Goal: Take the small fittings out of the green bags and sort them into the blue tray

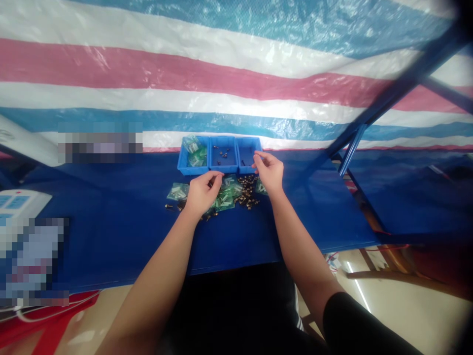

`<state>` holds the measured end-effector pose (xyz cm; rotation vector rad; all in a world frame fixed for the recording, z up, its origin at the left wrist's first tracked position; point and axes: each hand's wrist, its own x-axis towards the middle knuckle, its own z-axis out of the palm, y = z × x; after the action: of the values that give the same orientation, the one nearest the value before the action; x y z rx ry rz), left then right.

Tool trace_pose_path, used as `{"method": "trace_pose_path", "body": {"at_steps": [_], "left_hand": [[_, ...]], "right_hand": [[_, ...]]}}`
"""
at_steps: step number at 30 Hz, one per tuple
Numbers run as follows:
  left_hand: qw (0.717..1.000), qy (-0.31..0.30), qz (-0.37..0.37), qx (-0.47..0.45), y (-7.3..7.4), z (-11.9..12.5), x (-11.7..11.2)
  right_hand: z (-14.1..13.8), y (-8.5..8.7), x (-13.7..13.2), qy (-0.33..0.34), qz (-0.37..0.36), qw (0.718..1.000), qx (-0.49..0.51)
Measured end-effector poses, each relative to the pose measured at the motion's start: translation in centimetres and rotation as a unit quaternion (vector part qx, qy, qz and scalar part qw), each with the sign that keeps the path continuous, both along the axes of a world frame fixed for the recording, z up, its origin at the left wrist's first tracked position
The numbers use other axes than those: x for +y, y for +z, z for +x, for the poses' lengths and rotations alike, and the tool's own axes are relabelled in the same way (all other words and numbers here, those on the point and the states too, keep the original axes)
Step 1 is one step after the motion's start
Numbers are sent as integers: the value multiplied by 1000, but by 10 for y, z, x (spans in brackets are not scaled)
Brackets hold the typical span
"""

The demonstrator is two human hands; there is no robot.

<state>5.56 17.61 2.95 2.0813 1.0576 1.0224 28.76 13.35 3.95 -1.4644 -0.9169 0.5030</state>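
**Parts (247, 190) heaped on blue bench (111, 231)**

Seen from a head camera, a person's two bare forearms reach out across the bench to a loose heap of small brass-coloured parts mixed with little green bags (225, 198). The left hand (201, 192) hangs over the bags at the heap's left side. Its fingers (216, 178) are curled inward with the thumb tucked close, and whether they pinch anything cannot be told at this size. The right hand (269, 172) is raised at the heap's far right, just in front of the right bin (248, 152). Its thumb and forefinger (258, 157) are pressed together at the tips near that bin's front rim, and any part between them is too small to make out.

Three open blue bins stand side by side, touching, just behind the heap. The left bin (185, 165) holds more green bags, the middle bin (223, 160) a few dark parts, and the right bin one or two. One more bag (178, 191) lies apart to the left of the heap, with a few stray parts beside it. A red, white and blue striped tarp (221, 79) hangs behind the bench. A dark blue strut (391, 93) slants across the right, and a white device (22, 202) sits at the far left.
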Motion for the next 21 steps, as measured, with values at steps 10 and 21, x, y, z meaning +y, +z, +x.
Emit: {"method": "trace_pose_path", "body": {"at_steps": [10,21], "left_hand": [[1000,1,0,-2,2,0,-1],[1000,-4,0,2,4,1,-2]], "right_hand": [[8,11,-17,206,-161,913,-313],[9,5,-16,229,-224,884,-341]]}}
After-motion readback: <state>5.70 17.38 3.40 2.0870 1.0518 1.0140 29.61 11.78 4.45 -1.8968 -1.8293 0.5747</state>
